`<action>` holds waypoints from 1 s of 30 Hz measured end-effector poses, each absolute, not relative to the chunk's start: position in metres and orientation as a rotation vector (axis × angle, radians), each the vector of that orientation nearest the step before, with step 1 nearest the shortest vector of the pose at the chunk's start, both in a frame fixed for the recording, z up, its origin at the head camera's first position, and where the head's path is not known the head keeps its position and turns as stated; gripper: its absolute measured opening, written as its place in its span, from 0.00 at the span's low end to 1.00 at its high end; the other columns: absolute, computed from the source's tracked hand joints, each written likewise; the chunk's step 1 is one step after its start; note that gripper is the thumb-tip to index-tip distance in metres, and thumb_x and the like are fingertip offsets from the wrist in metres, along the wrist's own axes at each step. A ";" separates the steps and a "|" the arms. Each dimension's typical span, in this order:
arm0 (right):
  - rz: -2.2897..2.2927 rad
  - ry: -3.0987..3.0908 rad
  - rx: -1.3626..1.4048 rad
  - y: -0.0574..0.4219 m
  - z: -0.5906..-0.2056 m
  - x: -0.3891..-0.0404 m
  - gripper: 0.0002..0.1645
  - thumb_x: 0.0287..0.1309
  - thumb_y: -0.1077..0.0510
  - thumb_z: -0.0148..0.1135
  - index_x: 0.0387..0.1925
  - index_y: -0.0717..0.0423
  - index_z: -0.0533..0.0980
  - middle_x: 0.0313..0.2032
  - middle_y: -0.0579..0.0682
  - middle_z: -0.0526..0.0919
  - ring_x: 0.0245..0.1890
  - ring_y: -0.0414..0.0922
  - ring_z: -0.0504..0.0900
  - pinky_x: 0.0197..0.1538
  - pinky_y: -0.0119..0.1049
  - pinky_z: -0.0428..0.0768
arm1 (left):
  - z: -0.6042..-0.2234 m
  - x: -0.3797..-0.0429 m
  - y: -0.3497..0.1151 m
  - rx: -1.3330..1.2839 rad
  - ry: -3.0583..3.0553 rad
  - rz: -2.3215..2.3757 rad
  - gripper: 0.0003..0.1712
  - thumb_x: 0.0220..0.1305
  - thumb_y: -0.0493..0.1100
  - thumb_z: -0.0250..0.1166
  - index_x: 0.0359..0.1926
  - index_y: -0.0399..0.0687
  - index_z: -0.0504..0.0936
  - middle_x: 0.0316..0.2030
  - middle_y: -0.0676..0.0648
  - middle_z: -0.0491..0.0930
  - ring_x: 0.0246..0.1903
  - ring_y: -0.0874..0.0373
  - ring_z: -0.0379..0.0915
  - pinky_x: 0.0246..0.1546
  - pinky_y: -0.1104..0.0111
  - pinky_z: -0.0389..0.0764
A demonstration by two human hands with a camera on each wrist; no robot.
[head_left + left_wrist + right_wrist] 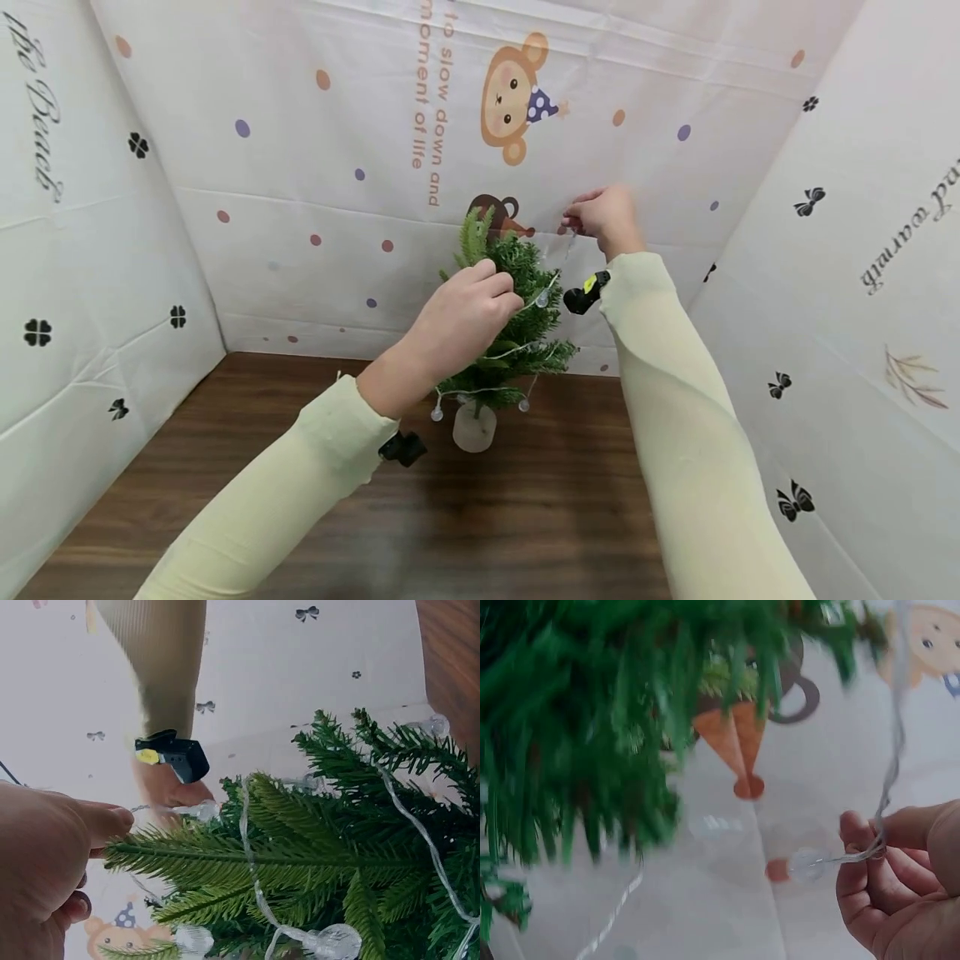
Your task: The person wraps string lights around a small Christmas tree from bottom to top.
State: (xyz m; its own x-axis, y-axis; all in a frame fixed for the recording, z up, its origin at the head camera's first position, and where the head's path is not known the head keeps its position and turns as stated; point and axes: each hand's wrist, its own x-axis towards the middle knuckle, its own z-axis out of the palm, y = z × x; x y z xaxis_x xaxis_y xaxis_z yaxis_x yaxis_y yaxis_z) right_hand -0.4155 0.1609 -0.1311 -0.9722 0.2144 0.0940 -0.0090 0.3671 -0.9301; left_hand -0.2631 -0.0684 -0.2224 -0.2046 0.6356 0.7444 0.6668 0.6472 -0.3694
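Observation:
A small artificial Christmas tree (543, 350) stands upright on a pale round base (474, 429). A clear string light (251, 847) with round transparent bulbs winds around its branches. My left hand (472, 312) is at the tree's upper front; in the left wrist view, the thumb and finger of the left hand (45, 855) pinch the light's thin wire beside a branch tip. Out to the right of the treetop, my right hand (607, 217) pinches another stretch of wire. From the right hand (900, 877), a clear bulb (808, 865) sticks out past the fingertips.
The tree is on a dark wooden table (525, 517). Close behind it hangs a white printed cloth (300, 158) with a monkey picture (510, 104); similar cloth panels enclose both sides. A black wrist camera (588, 293) sits at each cuff.

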 end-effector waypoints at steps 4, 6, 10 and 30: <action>1.606 -2.506 -0.090 0.148 -0.127 -0.418 0.18 0.68 0.64 0.63 0.56 0.67 0.80 0.32 0.51 0.89 0.24 0.39 0.86 0.40 0.36 0.88 | -0.219 -0.265 -0.073 -1.067 -1.929 -0.116 0.09 0.72 0.38 0.65 0.35 0.46 0.90 0.31 0.50 0.83 0.31 0.53 0.68 0.37 0.67 0.72; 1.557 -2.545 -0.054 0.141 -0.125 -0.419 0.16 0.69 0.62 0.63 0.54 0.66 0.81 0.29 0.49 0.88 0.24 0.38 0.84 0.33 0.35 0.85 | -0.215 -0.268 -0.078 -1.096 -1.947 -0.237 0.06 0.70 0.38 0.67 0.37 0.44 0.89 0.33 0.49 0.85 0.34 0.53 0.72 0.40 0.66 0.74; 1.445 -2.599 0.005 0.129 -0.119 -0.419 0.15 0.69 0.59 0.64 0.52 0.63 0.82 0.29 0.48 0.87 0.26 0.39 0.84 0.25 0.31 0.78 | -0.200 -0.283 -0.090 -1.074 -1.946 -0.589 0.06 0.69 0.37 0.67 0.40 0.38 0.88 0.35 0.45 0.86 0.36 0.50 0.76 0.43 0.64 0.77; 1.459 -2.474 0.331 0.091 -0.114 -0.406 0.12 0.65 0.60 0.69 0.47 0.60 0.85 0.38 0.47 0.89 0.36 0.47 0.86 0.37 0.31 0.82 | -0.133 -0.406 -0.080 -0.566 -2.613 -0.987 0.25 0.79 0.46 0.55 0.70 0.40 0.73 0.65 0.43 0.77 0.66 0.51 0.73 0.69 0.63 0.72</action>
State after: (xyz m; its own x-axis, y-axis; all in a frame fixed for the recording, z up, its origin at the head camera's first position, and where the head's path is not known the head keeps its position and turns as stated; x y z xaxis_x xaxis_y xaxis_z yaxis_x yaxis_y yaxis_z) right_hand -0.4065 0.0914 -0.1137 -0.9430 -0.0674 0.3260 -0.3179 0.4729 -0.8218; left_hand -0.4056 -0.0803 -0.1328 -0.8807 0.2569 0.3979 0.4558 0.6881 0.5646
